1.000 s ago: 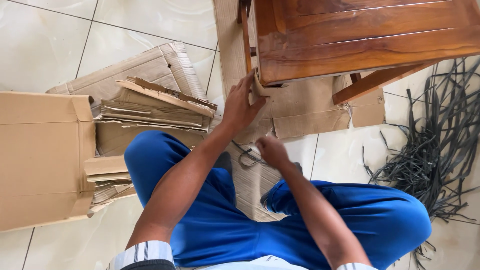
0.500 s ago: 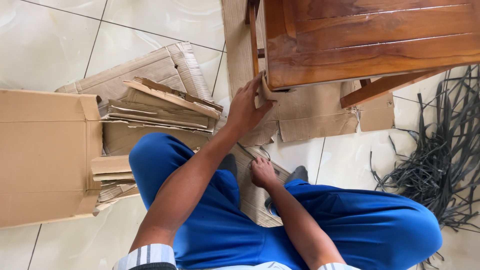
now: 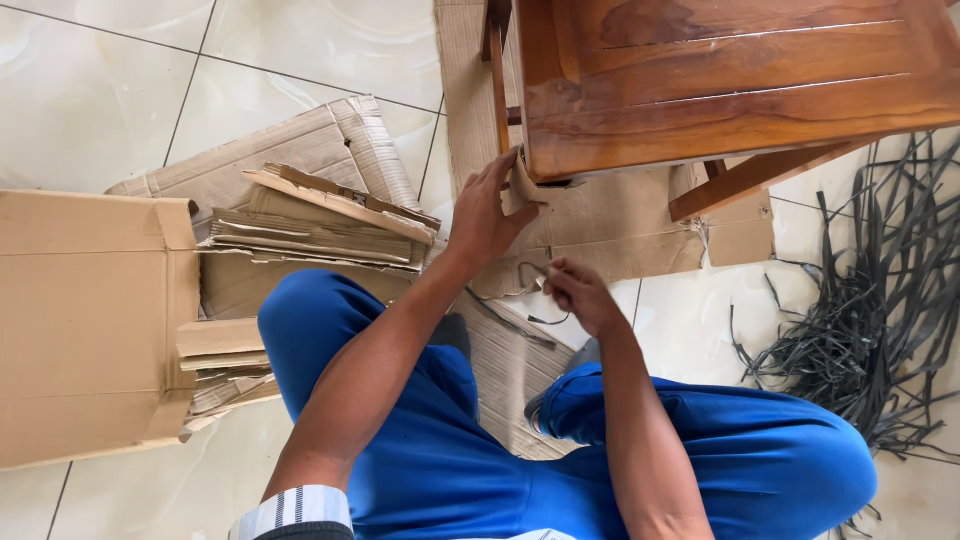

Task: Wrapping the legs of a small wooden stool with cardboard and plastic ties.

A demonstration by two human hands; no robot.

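Note:
My left hand [image 3: 487,213] presses a piece of cardboard [image 3: 521,186] against the near corner of a brown wooden table [image 3: 720,80], thumb and fingers pinching the cardboard at the corner. My right hand [image 3: 580,293] is lifted just below it, fingers closed on a thin dark plastic strap [image 3: 528,300] that loops down onto the cardboard sheet [image 3: 610,225] under the table. My legs in blue trousers [image 3: 450,440] fill the lower middle of the view.
A large flat cardboard box [image 3: 85,320] lies at the left, with a stack of torn cardboard pieces [image 3: 320,220] beside it. A tangle of dark plastic straps [image 3: 880,310] lies on the white tiled floor [image 3: 100,80] at the right.
My right hand came up from the floor near my knee, holding the dark strap, toward the table corner. My left hand stayed on the cardboard at the corner.

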